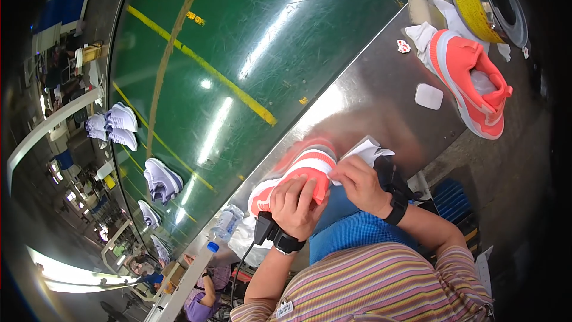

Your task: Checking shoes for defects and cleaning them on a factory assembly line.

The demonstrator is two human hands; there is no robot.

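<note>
Coral sneaker sits clamped under left hand fingers; right hand pinches white stuffing paper beside its fingertips; likely light, soft-sided, best gripped round the midfoot.

Striped short sleeves, blue apron, black wristbands

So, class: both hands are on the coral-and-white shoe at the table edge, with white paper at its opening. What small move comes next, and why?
Probably the right hand should push the crumpled white paper further into the coral-and-white sports shoe. The left hand already grips the shoe's side, steadying it, and most of the paper seems to sit outside the opening, under the right hand's fingers.
</note>
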